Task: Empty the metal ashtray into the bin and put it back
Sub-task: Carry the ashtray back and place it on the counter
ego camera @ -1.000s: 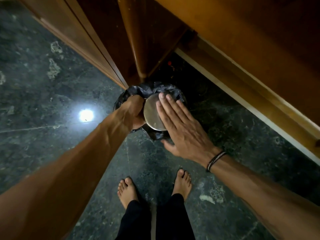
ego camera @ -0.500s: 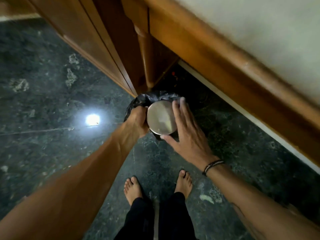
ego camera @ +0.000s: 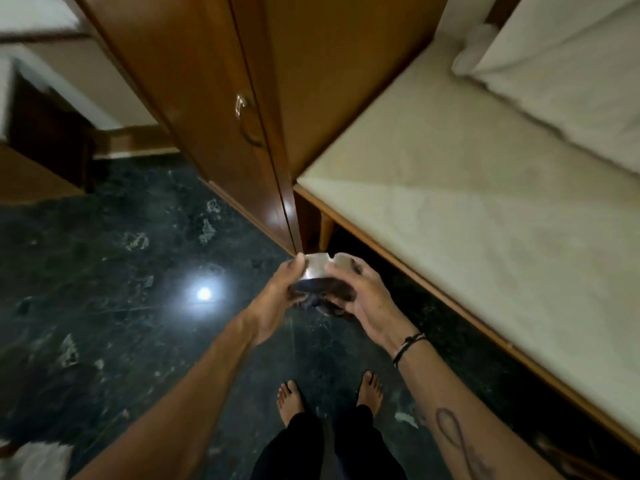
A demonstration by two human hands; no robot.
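Observation:
The round metal ashtray (ego camera: 320, 267) is held between both hands at the picture's middle, notched rim up and tilted a little away from me. My left hand (ego camera: 277, 296) grips its left side with the thumb on the rim. On the right side my right hand (ego camera: 363, 299), with a cord bracelet at the wrist, has its fingers curled around the wall. Right under the ashtray a scrap of the bin's crinkled black liner (ego camera: 317, 306) shows; the hands hide the remainder of the bin. I cannot see inside the ashtray.
A tall wooden wardrobe (ego camera: 214, 98) with a curved handle stands straight ahead. A white-topped wooden counter (ego camera: 467, 209) runs along the right, with white bedding (ego camera: 571, 64) at its far end. The floor (ego camera: 104, 289) is dark green marble with a lamp glare. My bare feet (ego camera: 329, 396) are below.
The ashtray has gone from base-up over the bin to rim-up and higher. My right hand left the flat base and now grips the side. My head has tilted up.

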